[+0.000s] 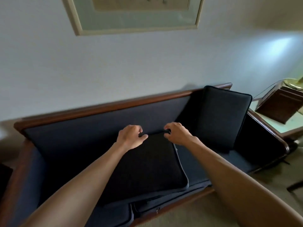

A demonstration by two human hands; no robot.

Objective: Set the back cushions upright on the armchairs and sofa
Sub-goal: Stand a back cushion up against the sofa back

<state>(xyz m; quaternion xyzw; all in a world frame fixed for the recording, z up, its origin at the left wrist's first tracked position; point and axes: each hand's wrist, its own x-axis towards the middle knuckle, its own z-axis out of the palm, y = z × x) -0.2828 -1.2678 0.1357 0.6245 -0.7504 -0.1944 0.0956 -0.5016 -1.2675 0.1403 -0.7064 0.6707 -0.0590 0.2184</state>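
Wood-framed navy sofa (pixel 101 110) along the wall. Dark cushion (pixel 144 167) lying flat on the seat; second cushion (pixel 224 115) propped upright at the right end. Left hand (pixel 131 136) and right hand (pixel 177 133) pinching the flat cushion's far edge.

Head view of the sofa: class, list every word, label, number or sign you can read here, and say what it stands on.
None can be read.
Framed picture on the wall: faint marks only, too blurred to read.
Dark cushions, sofa, wooden box on the side table: no text shows.
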